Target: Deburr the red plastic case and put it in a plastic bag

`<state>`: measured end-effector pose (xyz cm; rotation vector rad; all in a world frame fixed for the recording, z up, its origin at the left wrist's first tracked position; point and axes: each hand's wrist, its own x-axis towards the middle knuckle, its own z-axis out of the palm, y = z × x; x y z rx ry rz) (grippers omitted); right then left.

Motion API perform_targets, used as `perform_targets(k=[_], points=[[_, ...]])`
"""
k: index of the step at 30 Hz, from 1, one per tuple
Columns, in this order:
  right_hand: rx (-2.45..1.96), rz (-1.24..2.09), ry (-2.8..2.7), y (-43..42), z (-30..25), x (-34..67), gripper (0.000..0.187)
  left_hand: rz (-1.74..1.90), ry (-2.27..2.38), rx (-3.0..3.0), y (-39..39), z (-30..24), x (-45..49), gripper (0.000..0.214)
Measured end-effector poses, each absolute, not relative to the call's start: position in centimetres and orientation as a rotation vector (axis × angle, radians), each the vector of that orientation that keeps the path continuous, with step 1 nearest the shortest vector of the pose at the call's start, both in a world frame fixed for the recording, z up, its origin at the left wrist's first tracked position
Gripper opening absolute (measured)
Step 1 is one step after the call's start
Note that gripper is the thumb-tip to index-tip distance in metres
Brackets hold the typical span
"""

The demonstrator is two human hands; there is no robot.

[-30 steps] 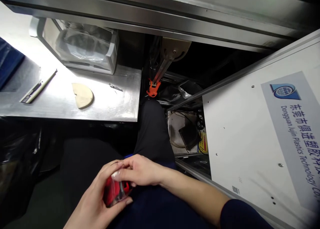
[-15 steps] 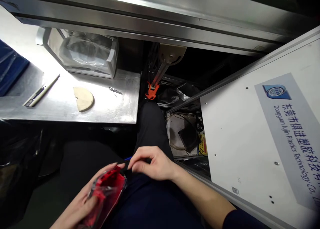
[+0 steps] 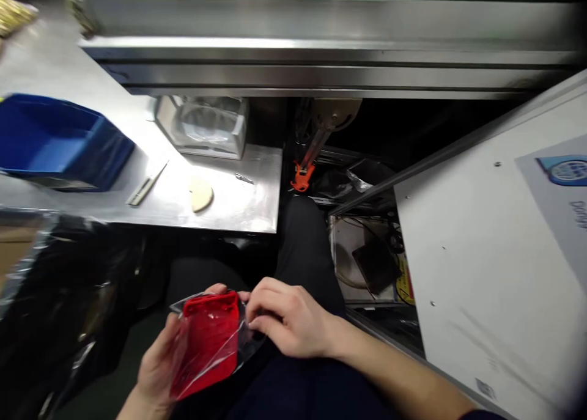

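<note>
Over my lap, my left hand holds a flat red plastic case with a raised rim at its top end. The case lies inside a clear plastic bag, tilted a little. My left thumb shows at the near left side, and the other fingers are mostly hidden behind the bag. My right hand is closed at the bag's right edge, thumb and curled fingers pinching the film beside the case's upper right corner.
On the metal table are a blue bin, a utility knife, a pale half-round piece, small tweezers-like metal and a white-framed box. A metal conveyor rail crosses ahead; a white panel stands right.
My view has swung left, showing more of the blue bin. The bagged red case has turned its flat face up, and my right hand has come onto the bag's edge.
</note>
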<state>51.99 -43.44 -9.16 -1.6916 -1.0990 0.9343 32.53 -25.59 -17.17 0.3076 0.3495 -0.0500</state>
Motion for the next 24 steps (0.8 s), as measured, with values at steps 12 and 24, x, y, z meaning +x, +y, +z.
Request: perform_targets(k=[12, 24], points=[[-1.875, 1.091, -0.935, -42.3, -9.3, 50.1, 0.033, 0.144, 0.126, 0.06, -27.8, -16.7, 33.4, 0.072], [-1.61, 1.061, -0.891, -43.6, -8.9, 50.5, 0.01, 0.048, 0.211, 0.038, -29.8, -16.3, 32.0, 0.054]])
